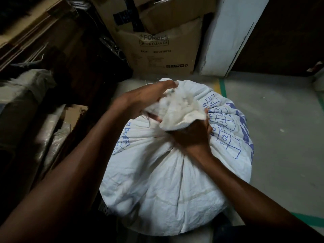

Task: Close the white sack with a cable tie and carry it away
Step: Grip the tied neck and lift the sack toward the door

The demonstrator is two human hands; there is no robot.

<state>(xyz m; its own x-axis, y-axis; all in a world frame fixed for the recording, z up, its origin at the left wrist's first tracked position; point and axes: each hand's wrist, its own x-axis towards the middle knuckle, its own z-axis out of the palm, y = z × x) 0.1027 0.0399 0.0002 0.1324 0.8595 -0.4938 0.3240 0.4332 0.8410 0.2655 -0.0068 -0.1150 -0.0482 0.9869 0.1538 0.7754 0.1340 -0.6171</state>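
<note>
Grey concrete floor (273, 130), cardboard box (163, 53) behind; both hands, left (149, 100), right (191, 135), gripping white sack (157, 181) neck

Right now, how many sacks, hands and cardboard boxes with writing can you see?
White sack: 1
Hands: 2, left hand and right hand, both gripping the bunched sack neck
Cardboard box with printed writing: 1
Total: 4
</note>
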